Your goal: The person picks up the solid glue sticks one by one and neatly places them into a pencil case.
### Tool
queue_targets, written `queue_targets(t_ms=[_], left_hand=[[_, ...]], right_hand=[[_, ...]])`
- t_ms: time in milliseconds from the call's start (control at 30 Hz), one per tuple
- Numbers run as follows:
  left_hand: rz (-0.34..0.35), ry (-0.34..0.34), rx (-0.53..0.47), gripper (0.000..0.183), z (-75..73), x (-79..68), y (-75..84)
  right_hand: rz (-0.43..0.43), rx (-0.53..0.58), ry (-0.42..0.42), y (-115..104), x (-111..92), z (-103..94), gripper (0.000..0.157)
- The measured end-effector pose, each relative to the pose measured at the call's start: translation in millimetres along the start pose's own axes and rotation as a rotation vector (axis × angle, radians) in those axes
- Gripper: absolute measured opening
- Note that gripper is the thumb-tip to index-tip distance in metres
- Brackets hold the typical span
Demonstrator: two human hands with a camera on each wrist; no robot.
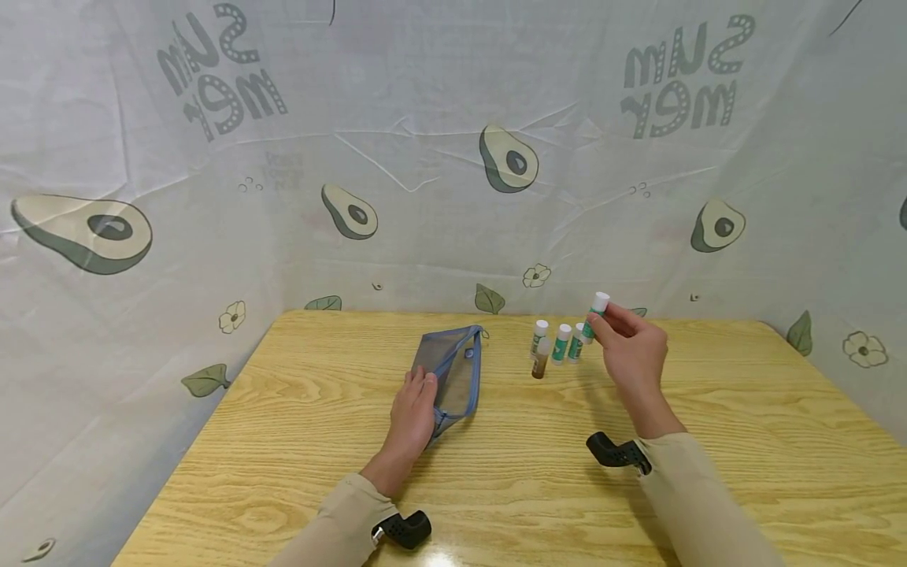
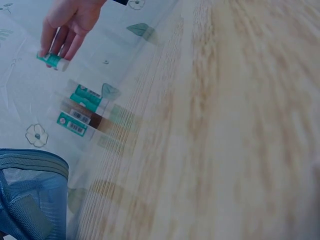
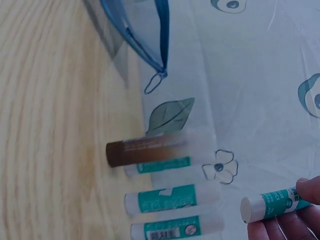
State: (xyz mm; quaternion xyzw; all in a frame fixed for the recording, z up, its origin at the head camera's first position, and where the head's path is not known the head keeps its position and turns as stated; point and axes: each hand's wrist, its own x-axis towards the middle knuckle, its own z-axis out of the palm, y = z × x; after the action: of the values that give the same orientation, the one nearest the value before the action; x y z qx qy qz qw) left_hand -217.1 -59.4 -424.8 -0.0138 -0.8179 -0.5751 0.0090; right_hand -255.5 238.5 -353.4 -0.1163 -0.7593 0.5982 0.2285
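Observation:
My right hand [image 1: 634, 346] holds a glue stick [image 1: 597, 311] with a green label and white cap, raised off the table and tilted. In the right wrist view, thumb and fingers pinch that glue stick [image 3: 275, 204] at one end. My left hand [image 1: 414, 409] grips the near left side of a blue-grey mesh pouch [image 1: 464, 382]. The zipped mouth of the pouch gapes toward the right. Close to the right hand, other green-labelled glue sticks [image 1: 561, 344] stand upright. A brown stick [image 1: 541, 362] with a clear cap stands in front of them. The left wrist view does not show the left hand.
The wood-grain table [image 1: 510, 472] reaches back to a pale curtain [image 1: 425, 157] printed with avocados, leaves and flowers. A small loop [image 3: 154, 84] hangs from the pouch's zipper end. A black wrist mount [image 1: 616, 450] sits at each sleeve cuff.

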Motion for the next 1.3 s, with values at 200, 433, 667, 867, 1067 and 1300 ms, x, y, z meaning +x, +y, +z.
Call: queue_targets(t_ms=[200,433,667,867,1067,1300], left_hand=[[-0.005,-0.002,-0.018,0.063,-1.5,-2.8,-0.9],[0.03,0.009,-0.008,0.057,-2.2,-1.4,-2.5],[0.06,0.033,0.009,0.052,-2.0,0.1,-3.0],[0.062,0.034,-0.017,0.052,-1.7,-1.7,-3.0],[0.058,0.029,-0.03,0.053,-1.8,-2.5,-3.4],[0.086,0.036,-0.031,0.052,-1.0,-1.2,-4.1]], right_hand=[[-0.041,0.012,-0.013,-12,-6,10.5,0.046],[-0.073,0.082,-0.02,-25,-9,24.7,0.045],[-0.094,0.144,-0.038,-35,-13,35.8,0.042],[-0.108,0.177,-0.065,-41,-16,42.2,0.04],[-0.109,0.135,-0.081,-44,-20,44.4,0.038],[-0.092,0.082,-0.12,-42,-22,45.3,0.039]])
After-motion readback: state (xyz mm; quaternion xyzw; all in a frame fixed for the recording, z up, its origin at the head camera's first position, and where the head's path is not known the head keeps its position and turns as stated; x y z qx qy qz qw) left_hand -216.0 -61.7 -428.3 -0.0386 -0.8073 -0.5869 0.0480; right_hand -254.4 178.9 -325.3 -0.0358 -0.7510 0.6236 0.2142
